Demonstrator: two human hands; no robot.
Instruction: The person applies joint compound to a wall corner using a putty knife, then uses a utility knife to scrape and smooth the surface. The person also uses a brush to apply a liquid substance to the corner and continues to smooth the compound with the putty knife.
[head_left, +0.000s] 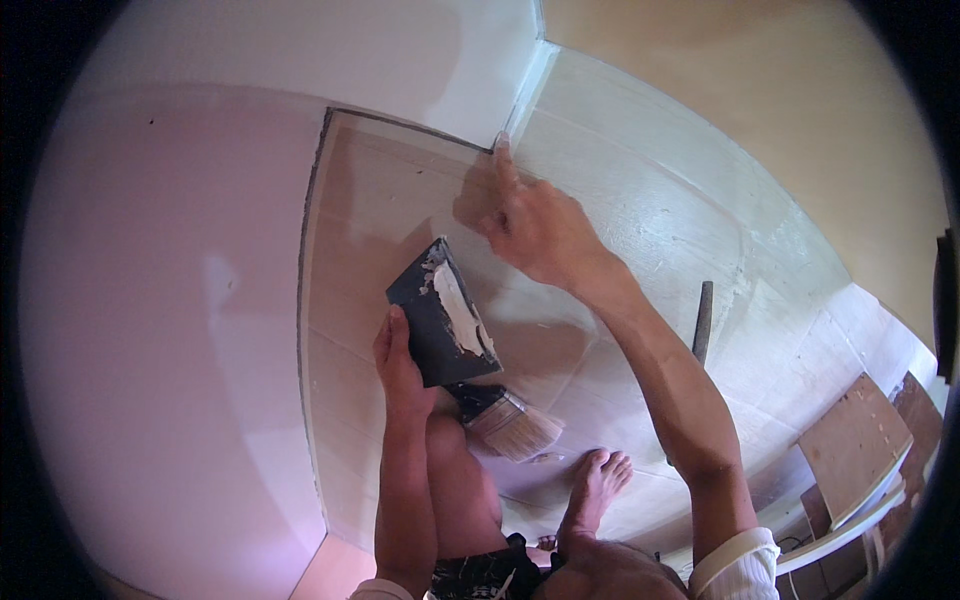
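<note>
My left hand (402, 362) grips a dark, flat rectangular board (428, 322) by its left edge, thumb on top. White paste (458, 308) is smeared along the board's right side. Farther ahead, my right hand (548, 225) reaches to the corner where the wall meets the floor. Its index finger is stretched out, with the tip at the joint, and the other fingers are curled; I see nothing held in it. A pale strip (524, 92) runs along the joint beyond that fingertip, while a dark gap line (400, 124) follows the wall's base to the left.
A wide paintbrush (515, 425) with pale bristles lies beside my left knee, near my bare foot (598, 490). Past my right forearm is a dark bar-like piece (704, 318). Wooden boards (857, 445) and a curved pale rail (850, 525) stand at the lower right. A pinkish wall (170, 300) rises on the left.
</note>
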